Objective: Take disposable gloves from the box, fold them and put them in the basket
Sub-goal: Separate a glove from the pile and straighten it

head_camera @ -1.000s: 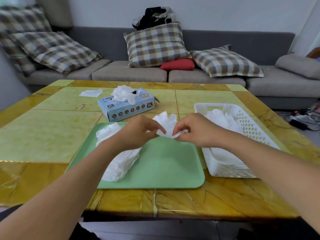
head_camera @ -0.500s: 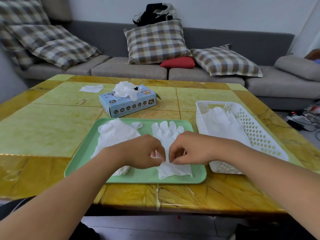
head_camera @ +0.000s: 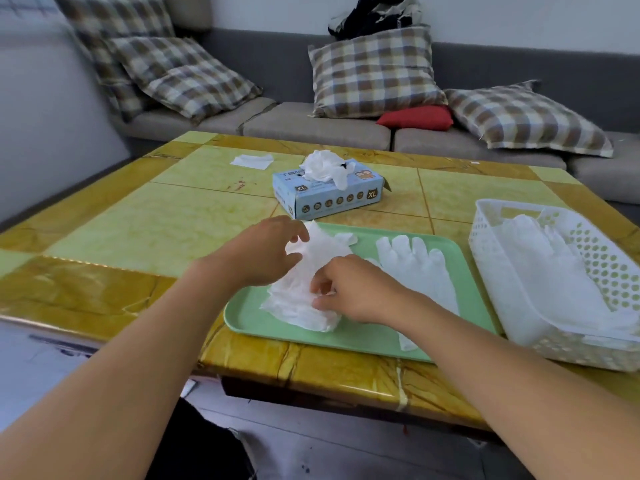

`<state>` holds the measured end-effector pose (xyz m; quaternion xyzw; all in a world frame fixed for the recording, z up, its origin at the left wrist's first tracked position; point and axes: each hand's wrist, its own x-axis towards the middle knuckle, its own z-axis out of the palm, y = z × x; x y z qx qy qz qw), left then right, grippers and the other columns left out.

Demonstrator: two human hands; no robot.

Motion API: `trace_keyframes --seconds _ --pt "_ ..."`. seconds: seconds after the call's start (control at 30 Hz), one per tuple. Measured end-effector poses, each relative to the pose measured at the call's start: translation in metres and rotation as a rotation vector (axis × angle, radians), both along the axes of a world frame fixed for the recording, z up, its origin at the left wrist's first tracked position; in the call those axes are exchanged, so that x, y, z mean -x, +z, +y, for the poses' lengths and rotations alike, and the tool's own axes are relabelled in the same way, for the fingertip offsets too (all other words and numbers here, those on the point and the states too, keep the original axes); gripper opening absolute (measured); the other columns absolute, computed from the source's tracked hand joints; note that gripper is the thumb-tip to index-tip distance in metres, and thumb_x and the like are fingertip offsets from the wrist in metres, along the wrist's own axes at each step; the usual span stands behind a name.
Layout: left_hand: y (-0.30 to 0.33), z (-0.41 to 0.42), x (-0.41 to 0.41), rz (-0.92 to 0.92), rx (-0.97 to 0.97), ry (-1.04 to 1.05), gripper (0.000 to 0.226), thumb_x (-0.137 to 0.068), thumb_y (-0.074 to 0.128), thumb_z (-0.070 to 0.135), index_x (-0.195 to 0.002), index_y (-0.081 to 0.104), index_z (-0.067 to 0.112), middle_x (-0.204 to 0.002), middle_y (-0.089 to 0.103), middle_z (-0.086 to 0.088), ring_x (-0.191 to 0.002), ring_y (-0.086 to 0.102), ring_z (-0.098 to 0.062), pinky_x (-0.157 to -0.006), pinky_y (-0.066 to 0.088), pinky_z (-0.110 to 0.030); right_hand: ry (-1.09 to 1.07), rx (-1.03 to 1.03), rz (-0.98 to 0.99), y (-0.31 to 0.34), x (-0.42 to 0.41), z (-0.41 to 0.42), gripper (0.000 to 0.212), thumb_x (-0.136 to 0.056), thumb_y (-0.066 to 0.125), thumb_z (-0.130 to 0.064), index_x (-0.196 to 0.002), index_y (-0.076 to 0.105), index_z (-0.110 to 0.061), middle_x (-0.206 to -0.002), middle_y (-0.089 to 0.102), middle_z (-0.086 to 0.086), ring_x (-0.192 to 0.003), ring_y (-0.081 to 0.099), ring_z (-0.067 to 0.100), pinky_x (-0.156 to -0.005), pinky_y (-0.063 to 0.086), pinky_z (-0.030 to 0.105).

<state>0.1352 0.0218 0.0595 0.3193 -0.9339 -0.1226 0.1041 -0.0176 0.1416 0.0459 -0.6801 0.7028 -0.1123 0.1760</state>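
Our left hand and right hand both pinch the pile of gloves on the green tray, likely separating one; the basket waits right of our hands.

Grey sofa with plaid cushions, white wall.

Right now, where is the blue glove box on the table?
In the head view the blue glove box sits on the table just beyond the green tray, left of the white basket, with white gloves spilling from its top.
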Motion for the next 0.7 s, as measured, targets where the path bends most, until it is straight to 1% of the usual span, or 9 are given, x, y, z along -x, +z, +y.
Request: trace_keyframes --seconds 0.07,0.17,0.23,0.3,0.4,0.47,0.53,0.6,0.7 --pt "-0.004 -0.001 -0.015 -0.040 -0.049 -0.030 0.031 -0.095 0.065 0.025 -0.125 0.058 0.025 -0.120 0.057 0.003 -0.094 0.056 -0.012 -0.084 0.044 -0.027 -0.019 0.034 -0.063 -0.003 0.002 -0.004 0.009 -0.087 0.077 -0.022 -0.095 0.080 -0.019 -0.090 0.076 -0.008 -0.084 0.068 0.010 -0.083 0.058 0.036" --pt "-0.008 -0.001 -0.029 -0.050 -0.097 -0.055 0.040 -0.091 0.071 0.027 -0.127 0.056 0.028 -0.120 0.053 0.004 -0.093 0.059 -0.012 -0.083 0.048 -0.027 -0.063 0.062 -0.297 0.001 0.016 -0.001 0.003 -0.084 0.081 -0.018 -0.087 0.082 -0.018 -0.083 0.077 -0.008 -0.078 0.070 0.005 -0.079 0.056 0.024" --pt "-0.010 -0.001 -0.034 -0.034 -0.125 -0.054 0.055 -0.088 0.075 0.029 -0.135 0.048 0.030 -0.125 0.050 0.006 -0.093 0.060 -0.011 -0.083 0.050 -0.027 -0.118 0.099 -0.447 0.005 0.025 0.002 0.002 -0.087 0.078 -0.017 -0.085 0.080 -0.017 -0.082 0.076 -0.008 -0.078 0.069 0.007 -0.079 0.055 0.025" --pt "-0.012 -0.003 -0.039 -0.028 -0.136 -0.036 0.075 -0.088 0.074 0.030 -0.150 0.031 0.031 -0.139 0.043 0.005 -0.101 0.060 -0.014 -0.089 0.051 -0.031 -0.171 0.159 -0.569 0.010 0.029 0.003 0.008 -0.092 0.072 -0.015 -0.085 0.075 -0.015 -0.079 0.073 -0.007 -0.077 0.066 0.008 -0.084 0.057 0.034" --pt "-0.009 -0.005 -0.036 -0.032 -0.142 0.001 0.095 -0.092 0.067 0.027 -0.160 0.000 0.024 -0.161 0.023 -0.001 -0.129 0.050 -0.024 -0.105 0.044 -0.037 -0.256 0.216 -0.811 0.024 0.031 0.002 0.010 -0.098 0.063 -0.012 -0.094 0.068 -0.005 -0.086 0.069 0.002 -0.084 0.064 0.016 -0.095 0.055 0.043" --pt "-0.004 -0.004 -0.031 0.009 -0.164 0.022 0.098 -0.094 0.066 0.036 -0.160 -0.003 0.022 -0.165 0.019 -0.003 -0.141 0.039 -0.023 -0.113 0.036 -0.036 -0.296 0.214 -0.986 0.040 0.034 -0.001 0.010 -0.101 0.058 -0.013 -0.096 0.064 -0.007 -0.093 0.067 0.008 -0.086 0.065 0.022 -0.097 0.054 0.045" --pt "-0.002 -0.001 -0.023 0.053 -0.177 0.040 0.102 -0.091 0.067 0.048 -0.161 -0.002 0.020 -0.165 0.019 -0.003 -0.147 0.030 -0.020 -0.116 0.030 -0.033 -0.312 0.226 -1.110 0.057 0.038 -0.005 0.011 -0.102 0.056 -0.012 -0.094 0.062 -0.011 -0.090 0.069 0.008 -0.082 0.067 0.023 -0.094 0.056 0.044" --pt "-0.003 -0.001 -0.014 0.060 -0.164 0.048 0.109 -0.087 0.070 0.054 -0.160 -0.002 0.019 -0.165 0.019 -0.003 -0.149 0.027 -0.020 -0.117 0.028 -0.034 -0.320 0.266 -1.165 0.073 0.044 -0.010 0.013 -0.102 0.055 -0.012 -0.091 0.060 -0.013 -0.088 0.070 0.006 -0.079 0.069 0.022 -0.088 0.058 0.040" --pt "-0.012 -0.006 0.000 -0.045 -0.132 0.084 0.121 -0.083 0.072 0.057 -0.159 -0.012 0.015 -0.165 0.017 -0.010 -0.148 0.027 -0.029 -0.118 0.032 -0.043 -0.343 0.349 -1.178 0.099 0.053 -0.017 0.015 -0.104 0.053 -0.013 -0.090 0.059 -0.013 -0.089 0.068 0.006 -0.076 0.067 0.020 -0.078 0.060 0.037"
